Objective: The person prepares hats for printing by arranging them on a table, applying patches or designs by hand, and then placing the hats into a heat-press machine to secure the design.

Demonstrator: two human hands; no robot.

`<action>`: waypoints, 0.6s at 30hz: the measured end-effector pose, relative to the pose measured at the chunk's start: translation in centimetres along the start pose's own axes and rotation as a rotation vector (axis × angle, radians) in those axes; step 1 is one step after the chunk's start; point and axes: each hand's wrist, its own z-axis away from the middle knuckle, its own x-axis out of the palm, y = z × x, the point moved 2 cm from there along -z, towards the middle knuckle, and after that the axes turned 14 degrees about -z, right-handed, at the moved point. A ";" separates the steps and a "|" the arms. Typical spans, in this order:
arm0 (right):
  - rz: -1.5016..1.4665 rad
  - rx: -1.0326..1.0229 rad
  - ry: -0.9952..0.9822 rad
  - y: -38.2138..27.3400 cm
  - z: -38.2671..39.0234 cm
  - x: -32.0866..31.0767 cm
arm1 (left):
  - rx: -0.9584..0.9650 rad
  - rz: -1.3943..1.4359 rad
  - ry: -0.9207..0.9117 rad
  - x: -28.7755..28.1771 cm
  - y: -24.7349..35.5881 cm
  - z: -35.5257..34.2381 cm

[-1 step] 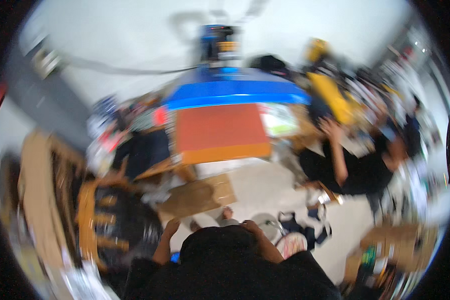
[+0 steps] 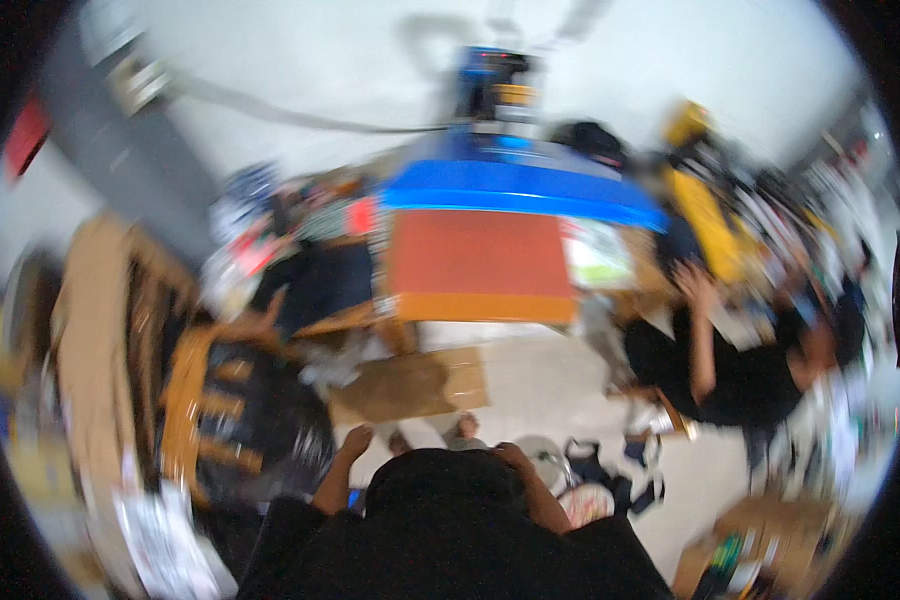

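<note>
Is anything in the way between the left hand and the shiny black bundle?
Nothing visible stands between the left hand and the black bundle beside it. The flat cardboard lies farther forward, not between them. From above, I can't tell how far below the hand the bundle sits.

With the head view swung slightly leftward, the blue tabletop [image 2: 530,185], reddish board [image 2: 480,255] and co-worker's forearm [image 2: 703,350] now appear farther right, the left hand [image 2: 357,438] slightly higher, and the red object [image 2: 27,137] more fully.
</note>
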 end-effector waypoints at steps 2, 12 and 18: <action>-0.061 -0.018 -0.229 -12.7 -2.6 4.1 | -0.086 -0.093 0.226 1.8 -8.5 8.7; -0.094 -0.359 -0.585 -33.2 -4.6 2.6 | -0.549 0.446 0.585 -2.2 6.1 10.9; -0.100 -0.543 -0.410 -40.7 -6.6 4.1 | -0.279 0.123 1.190 -30.0 5.3 1.5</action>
